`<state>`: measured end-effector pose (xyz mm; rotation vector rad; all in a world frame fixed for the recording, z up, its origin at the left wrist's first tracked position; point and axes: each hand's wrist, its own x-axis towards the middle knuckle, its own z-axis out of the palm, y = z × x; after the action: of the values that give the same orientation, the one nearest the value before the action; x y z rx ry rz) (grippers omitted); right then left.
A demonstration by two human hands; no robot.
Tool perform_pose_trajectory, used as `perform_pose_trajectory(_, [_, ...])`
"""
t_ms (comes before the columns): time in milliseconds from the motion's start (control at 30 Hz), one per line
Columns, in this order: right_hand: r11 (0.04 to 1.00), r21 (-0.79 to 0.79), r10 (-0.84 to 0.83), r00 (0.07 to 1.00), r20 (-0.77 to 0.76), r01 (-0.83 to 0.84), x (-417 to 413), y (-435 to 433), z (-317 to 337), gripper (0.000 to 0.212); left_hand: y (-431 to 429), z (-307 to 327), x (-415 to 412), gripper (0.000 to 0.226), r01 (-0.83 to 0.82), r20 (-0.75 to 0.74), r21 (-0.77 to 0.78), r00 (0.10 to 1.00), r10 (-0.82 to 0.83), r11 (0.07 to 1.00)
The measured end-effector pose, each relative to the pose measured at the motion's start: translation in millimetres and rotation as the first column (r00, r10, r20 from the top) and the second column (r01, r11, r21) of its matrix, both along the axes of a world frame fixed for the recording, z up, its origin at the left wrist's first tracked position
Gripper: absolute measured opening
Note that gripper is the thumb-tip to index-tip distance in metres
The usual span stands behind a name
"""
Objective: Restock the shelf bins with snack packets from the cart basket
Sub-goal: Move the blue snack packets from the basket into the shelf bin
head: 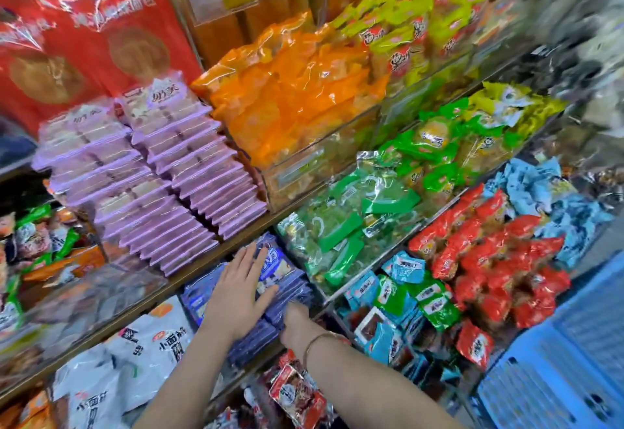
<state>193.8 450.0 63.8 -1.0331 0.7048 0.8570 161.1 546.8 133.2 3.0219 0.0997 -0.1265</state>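
Observation:
Dark blue snack packets (pixel 287 280) stand in a row inside a shelf bin at the lower middle. My left hand (pixel 241 288) lies flat with straight fingers on the top and left side of that row. My right hand (pixel 295 322) reaches in from the lower right and touches the near end of the same row; its fingers are hidden behind the packets, so their grip is unclear. A thin bracelet sits on my right wrist. The blue cart basket (pixel 553 371) is at the lower right corner.
Lilac packets (pixel 162 172) are stacked on the shelf above. Orange (pixel 297 91), green (pixel 354 226), red (pixel 489 260) and light blue (pixel 398 297) packets fill clear bins to the right. White bags (pixel 135 354) lie at lower left, red packets (pixel 297 395) below my arms.

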Motion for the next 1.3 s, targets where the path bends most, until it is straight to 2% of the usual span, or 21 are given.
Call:
perform_pose_trajectory(100, [0.996,-0.017,-0.092,0.994,-0.061,0.091,6,10,-1,0.040,2,2,1,0.073,0.002,0.030,-0.039,1.000,-0.001,0.999])
perform_pose_trajectory(267, [0.997,-0.013,-0.079,0.991,-0.107,0.078,5,-6,1,0.037,-1,0,0,0.070,0.002,0.021,-0.006,1.000,-0.002,1.000])
perform_pose_trajectory(367, [0.990,0.042,-0.125,0.982,-0.145,0.132,0,-15,-4,0.053,-5,-4,-2,0.069,0.013,0.026,0.018,1.000,-0.014,1.000])
perform_pose_trajectory(467, [0.978,0.081,-0.178,0.970,-0.167,0.194,0,-10,2,0.058,-8,-6,-4,0.072,0.008,0.019,0.016,1.000,-0.008,1.000])
perform_pose_trajectory(633, [0.977,0.113,-0.153,0.965,-0.214,0.180,17,0,19,0.049,-4,-4,-2,0.068,-0.012,0.018,0.006,1.000,0.012,1.000])
perform_pose_trajectory(833, [0.973,0.177,-0.123,0.984,-0.132,0.145,4,-16,8,0.051,-6,-2,-3,0.069,0.010,0.032,0.013,0.999,-0.010,1.000])
perform_pose_trajectory(1033, [0.962,0.213,-0.143,0.979,-0.145,0.172,-9,-43,-8,0.030,-6,-4,5,0.068,0.034,0.004,-0.031,0.999,-0.034,0.999])
perform_pose_trajectory(1133, [0.958,0.251,-0.116,0.987,-0.107,0.140,-1,-42,3,0.042,-3,-3,8,0.068,0.035,-0.003,-0.025,0.999,-0.035,0.999])
perform_pose_trajectory(1233, [0.968,0.220,-0.105,0.990,-0.094,0.124,-3,-42,8,0.037,-4,1,4,0.072,0.036,0.021,-0.009,0.999,-0.036,0.999])
perform_pose_trajectory(1300, [0.976,0.172,-0.113,0.986,-0.120,0.133,-10,-46,8,0.033,-6,9,-3,0.077,0.027,0.070,-0.064,0.997,-0.022,0.998])
